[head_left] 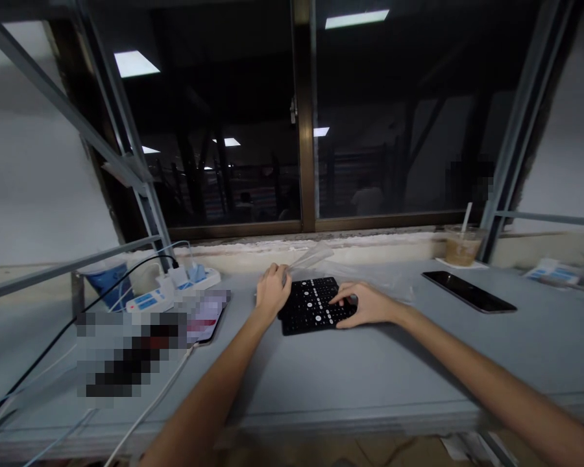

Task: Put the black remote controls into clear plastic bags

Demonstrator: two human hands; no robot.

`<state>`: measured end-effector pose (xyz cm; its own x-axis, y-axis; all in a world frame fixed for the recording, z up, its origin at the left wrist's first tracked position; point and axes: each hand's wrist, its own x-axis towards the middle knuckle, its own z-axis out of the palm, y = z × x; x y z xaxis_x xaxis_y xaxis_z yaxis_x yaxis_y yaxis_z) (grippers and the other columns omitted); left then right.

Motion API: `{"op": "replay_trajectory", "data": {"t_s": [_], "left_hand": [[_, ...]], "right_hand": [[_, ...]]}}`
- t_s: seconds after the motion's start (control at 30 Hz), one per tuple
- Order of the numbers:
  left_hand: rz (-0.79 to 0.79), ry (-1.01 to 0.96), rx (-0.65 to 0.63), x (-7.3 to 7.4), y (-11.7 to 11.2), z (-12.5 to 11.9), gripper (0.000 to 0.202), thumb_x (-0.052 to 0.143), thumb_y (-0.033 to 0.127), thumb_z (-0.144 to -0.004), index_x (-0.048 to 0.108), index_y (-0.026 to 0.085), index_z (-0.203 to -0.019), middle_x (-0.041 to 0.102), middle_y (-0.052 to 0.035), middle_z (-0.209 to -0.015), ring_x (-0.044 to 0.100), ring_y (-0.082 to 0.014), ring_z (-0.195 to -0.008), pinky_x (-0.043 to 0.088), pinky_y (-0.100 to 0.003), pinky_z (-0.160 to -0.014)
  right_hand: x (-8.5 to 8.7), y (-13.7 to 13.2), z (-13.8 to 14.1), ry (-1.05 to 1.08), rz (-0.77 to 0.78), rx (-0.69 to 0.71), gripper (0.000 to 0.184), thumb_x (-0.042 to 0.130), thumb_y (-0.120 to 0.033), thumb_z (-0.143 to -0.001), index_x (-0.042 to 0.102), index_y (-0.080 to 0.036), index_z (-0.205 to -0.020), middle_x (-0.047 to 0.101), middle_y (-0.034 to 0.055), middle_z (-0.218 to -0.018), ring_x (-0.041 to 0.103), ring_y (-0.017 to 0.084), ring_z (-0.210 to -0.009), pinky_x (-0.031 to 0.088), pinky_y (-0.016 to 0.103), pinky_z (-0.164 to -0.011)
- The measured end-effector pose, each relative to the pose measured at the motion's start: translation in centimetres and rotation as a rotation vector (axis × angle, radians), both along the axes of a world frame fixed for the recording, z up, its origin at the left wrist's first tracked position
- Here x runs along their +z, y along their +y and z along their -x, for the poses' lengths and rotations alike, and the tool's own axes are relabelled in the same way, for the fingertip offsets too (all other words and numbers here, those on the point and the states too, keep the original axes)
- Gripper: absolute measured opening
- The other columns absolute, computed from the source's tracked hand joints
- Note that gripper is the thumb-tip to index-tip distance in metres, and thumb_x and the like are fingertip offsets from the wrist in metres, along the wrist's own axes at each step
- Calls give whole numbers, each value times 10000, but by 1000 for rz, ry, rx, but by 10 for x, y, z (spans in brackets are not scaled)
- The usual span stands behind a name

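Note:
A flat black panel [299, 311] with rows of small pale marks and a few white round spots lies on the grey-blue table in front of me. At its upper left edge is my left hand [272, 288], fingers bent together and closed over the edge. My right hand [365, 305] reaches over the panel's right side; thumb and index finger are curved with a gap between their tips, which rest on or just above the marked surface. Nothing shows in that gap. Clear plastic film [316, 258] lies crumpled behind the panel.
To the right are a dark phone [470, 290] and a plastic cup [461, 245] with a straw. On the left, a lit phone [211, 314] lies near a white power strip [175, 292] with plugs and cables. A window frame [304, 130] and metal posts stand behind.

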<state>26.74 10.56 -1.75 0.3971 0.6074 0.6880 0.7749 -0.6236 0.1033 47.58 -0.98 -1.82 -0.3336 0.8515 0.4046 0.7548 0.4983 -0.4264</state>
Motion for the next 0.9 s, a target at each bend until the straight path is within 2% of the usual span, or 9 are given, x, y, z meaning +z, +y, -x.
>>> {"op": "replay_trajectory", "data": {"t_s": [0.17, 0.27, 0.4, 0.5, 0.6, 0.73, 0.9], "left_hand": [[-26, 5, -64, 2, -5, -5, 247, 352, 220, -863, 545, 204, -1017, 561, -53, -946, 564, -188, -854, 423, -314, -772], [-31, 33, -86, 0, -6, -8, 259, 322, 198, -878, 537, 197, -1022, 561, -57, -952, 566, -186, -855, 422, -315, -770], [-25, 127, -192, -4, -10, -15, 276, 310, 179, -886, 525, 202, -1057, 554, -48, -982, 568, -179, -866, 408, -328, -800], [-41, 177, -278, -4, -18, -21, 278, 297, 189, -892, 523, 207, -1052, 548, -48, -987, 561, -177, -867, 403, -342, -814], [-47, 199, -375, -2, -29, -25, 282, 268, 181, -897, 523, 201, -1016, 549, -49, -992, 549, -169, -879, 409, -330, -816], [-55, 292, -496, -3, -37, -30, 285, 263, 130, -886, 528, 192, -967, 581, -45, -950, 544, -161, -885, 414, -306, -805], [-61, 306, -479, -1, -37, -29, 310, 269, 102, -879, 530, 179, -1028, 599, -51, -962, 549, -160, -895, 400, -303, -828]], "right_hand": [[0, 1, 3, 27, -10, -24, 437, 739, -416, -507, 676, -234, -899, 602, 9, -750, 530, 150, -662, 416, 285, -609], [-1, 0, 8, 15, -85, -61, 431, 725, -424, -539, 650, -231, -917, 603, 4, -752, 535, 151, -675, 423, 285, -631], [-4, 0, 15, 14, -316, -154, 359, 654, -372, -667, 606, -237, -996, 605, 30, -874, 551, 173, -782, 437, 301, -687], [-2, 1, 14, -81, -551, -237, 318, 583, -306, -757, 585, -244, -1069, 583, 58, -978, 527, 197, -900, 428, 329, -748], [2, 1, 8, -230, -710, -263, 210, 524, -238, -811, 632, -249, -992, 596, 62, -977, 512, 200, -919, 398, 344, -783], [2, 2, -1, -386, -715, -233, 253, 435, -150, -851, 653, -251, -929, 631, 42, -870, 529, 178, -830, 375, 323, -734], [-1, 3, -1, -415, -751, -273, 240, 427, -170, -854, 617, -202, -997, 629, 62, -917, 522, 186, -832, 367, 314, -731]]}}
